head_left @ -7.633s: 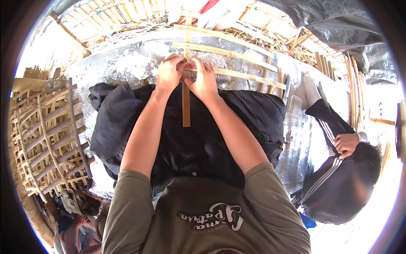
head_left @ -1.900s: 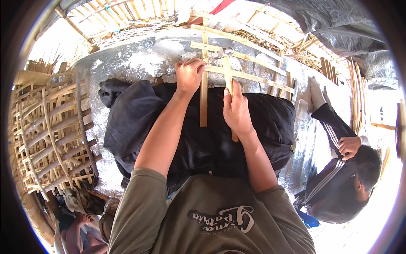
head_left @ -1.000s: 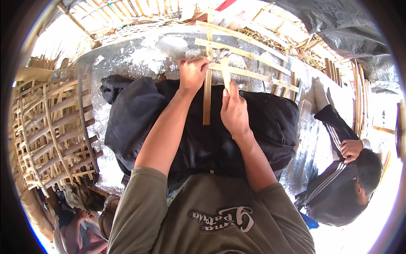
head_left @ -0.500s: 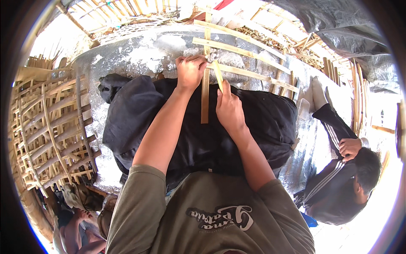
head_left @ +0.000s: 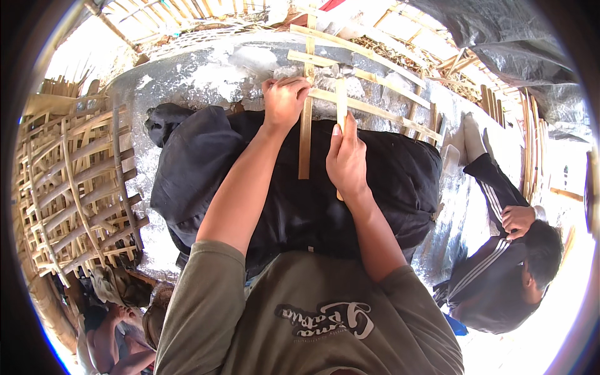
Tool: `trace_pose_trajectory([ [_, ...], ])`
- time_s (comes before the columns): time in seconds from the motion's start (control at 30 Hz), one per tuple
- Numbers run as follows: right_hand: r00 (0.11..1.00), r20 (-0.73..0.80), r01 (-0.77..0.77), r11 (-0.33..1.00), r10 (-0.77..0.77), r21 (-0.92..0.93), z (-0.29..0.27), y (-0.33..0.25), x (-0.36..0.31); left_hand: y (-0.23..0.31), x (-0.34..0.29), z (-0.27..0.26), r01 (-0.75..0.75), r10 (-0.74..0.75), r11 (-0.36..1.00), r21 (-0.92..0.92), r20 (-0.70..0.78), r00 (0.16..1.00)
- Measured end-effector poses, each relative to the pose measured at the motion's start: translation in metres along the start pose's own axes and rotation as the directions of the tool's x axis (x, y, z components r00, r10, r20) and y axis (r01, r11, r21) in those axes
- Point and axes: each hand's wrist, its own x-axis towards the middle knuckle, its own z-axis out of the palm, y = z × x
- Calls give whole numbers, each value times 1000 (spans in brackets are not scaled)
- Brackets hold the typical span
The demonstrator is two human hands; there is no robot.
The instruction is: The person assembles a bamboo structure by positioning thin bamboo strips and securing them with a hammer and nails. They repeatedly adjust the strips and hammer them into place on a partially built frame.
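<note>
In front of me lies a frame of pale wooden slats: one long upright slat [head_left: 304, 147] with several slats across it. My left hand [head_left: 285, 103] is closed, fingertips pinched together at the joint of the upright and the lowest cross slat [head_left: 381, 112]. Whatever sits in that pinch is too small to make out. A hammer [head_left: 341, 103] with a pale wooden handle is in my right hand [head_left: 347, 156], fingers wrapped round the handle. Its grey head is just right of the joint, apart from it, over the second cross slat.
Black cloth [head_left: 300, 206] covers my lap below the slats. A woven bamboo panel [head_left: 81, 187] stands at the left. At the right a person in dark striped clothes [head_left: 494, 275] sits with legs stretched out; another person's limbs [head_left: 119, 344] show at the lower left.
The hammer head has moved off the joint to the right, and its handle now stands nearly upright. My right hand has shifted slightly right; my left hand stays at the joint.
</note>
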Motion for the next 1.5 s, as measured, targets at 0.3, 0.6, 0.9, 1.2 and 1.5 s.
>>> trace_pose_trajectory([
  [0.3,1000,4,18,997,-18,74,9,14,-2,2,0,0,-2,2,999,54,12,1000],
  [0.6,998,62,21,998,-17,-61,8,6,2,-1,-2,1,-25,25,1000,10,-9,1000],
  [0.9,921,169,-388,867,351,311,9,33,16,2,0,-3,-25,24,999,48,17,1000],
  [1.2,795,102,-519,584,598,624,0,43,44,1,-3,3,-1,1,999,50,-4,1000],
  [1.5,845,-166,-354,763,509,540,7,70,39,2,-3,2,7,-7,999,36,18,1000],
])
